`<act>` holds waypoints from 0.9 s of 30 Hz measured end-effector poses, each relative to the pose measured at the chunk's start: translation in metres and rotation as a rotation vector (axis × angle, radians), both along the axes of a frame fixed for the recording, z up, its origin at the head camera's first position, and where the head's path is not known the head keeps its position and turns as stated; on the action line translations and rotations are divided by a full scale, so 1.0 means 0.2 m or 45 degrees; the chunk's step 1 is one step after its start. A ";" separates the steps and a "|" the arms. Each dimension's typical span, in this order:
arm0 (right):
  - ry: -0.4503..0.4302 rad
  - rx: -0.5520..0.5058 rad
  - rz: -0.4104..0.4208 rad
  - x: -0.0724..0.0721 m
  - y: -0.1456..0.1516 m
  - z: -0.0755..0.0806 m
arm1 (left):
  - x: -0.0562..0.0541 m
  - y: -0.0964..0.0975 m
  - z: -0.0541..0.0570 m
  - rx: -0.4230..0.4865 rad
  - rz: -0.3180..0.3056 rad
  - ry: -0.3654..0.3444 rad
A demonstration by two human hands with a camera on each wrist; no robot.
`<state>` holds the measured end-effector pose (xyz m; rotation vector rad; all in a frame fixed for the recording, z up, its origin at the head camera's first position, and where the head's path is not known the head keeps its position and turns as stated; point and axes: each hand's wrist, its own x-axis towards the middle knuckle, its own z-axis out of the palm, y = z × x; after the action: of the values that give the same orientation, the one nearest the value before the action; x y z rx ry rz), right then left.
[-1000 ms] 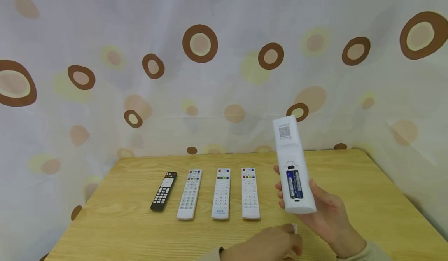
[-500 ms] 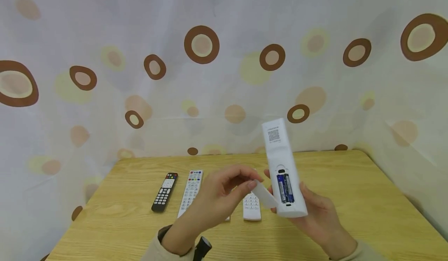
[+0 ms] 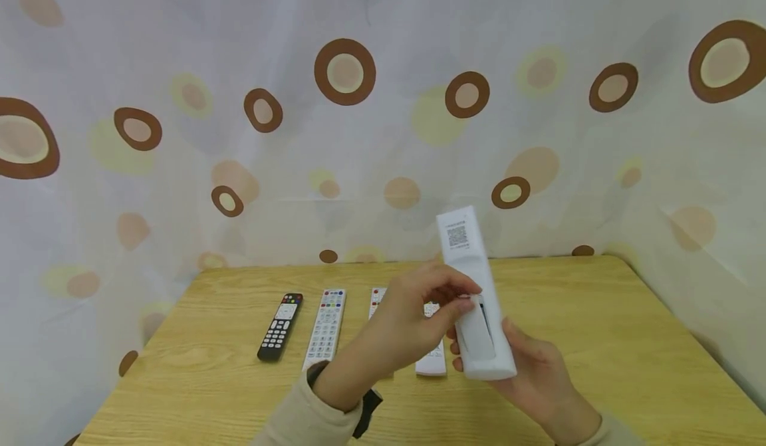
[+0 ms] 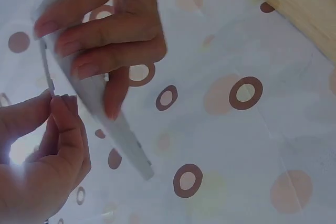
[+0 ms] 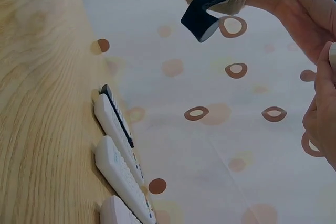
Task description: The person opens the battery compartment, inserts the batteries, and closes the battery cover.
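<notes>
My right hand [image 3: 538, 373] holds a white remote control [image 3: 468, 263] above the table, its back facing the head camera and its far end tilted up. My left hand [image 3: 413, 310] pinches the upper end of the white battery cover [image 3: 477, 339] between thumb and fingertips. The cover's lower end lies at the bottom of the battery compartment while its upper end stands slightly raised, leaving a dark gap along one side. In the left wrist view, the thin cover [image 4: 47, 69] angles away from the remote's body [image 4: 126, 148]. The cover hides the batteries in the head view.
On the wooden table [image 3: 197, 379] lie a black remote [image 3: 280, 328] and several white remotes [image 3: 325, 326] in a row, some partly behind my left hand. A patterned curtain [image 3: 383, 133] hangs behind. A dark wrist device [image 5: 202, 17] sits on my left wrist.
My left hand has risen from the front edge, bringing the cover over the compartment, so the batteries are now covered. The right hand has shifted the remote slightly left and down.
</notes>
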<state>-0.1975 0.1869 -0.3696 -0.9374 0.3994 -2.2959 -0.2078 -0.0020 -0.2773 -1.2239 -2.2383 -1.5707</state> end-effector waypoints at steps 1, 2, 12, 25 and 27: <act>0.008 0.001 0.001 0.00 0.00 0.00 | 0.00 0.00 0.00 -0.005 0.020 0.046; 0.014 0.006 0.000 0.00 -0.01 0.01 | 0.01 0.00 -0.01 -0.003 0.035 0.084; 0.051 0.021 -0.014 0.02 -0.02 0.04 | 0.05 0.01 -0.03 0.062 0.151 0.201; 0.039 0.168 -0.033 0.04 0.03 0.01 | 0.04 0.04 -0.11 -0.058 0.385 -0.078; 0.022 0.196 -0.061 0.03 0.05 0.01 | 0.04 0.04 -0.13 -0.051 0.412 -0.108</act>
<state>-0.1907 0.1960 -0.3671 -0.8794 0.6028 -2.2643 -0.2006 0.0069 -0.3032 -0.7641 -2.3827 -1.4816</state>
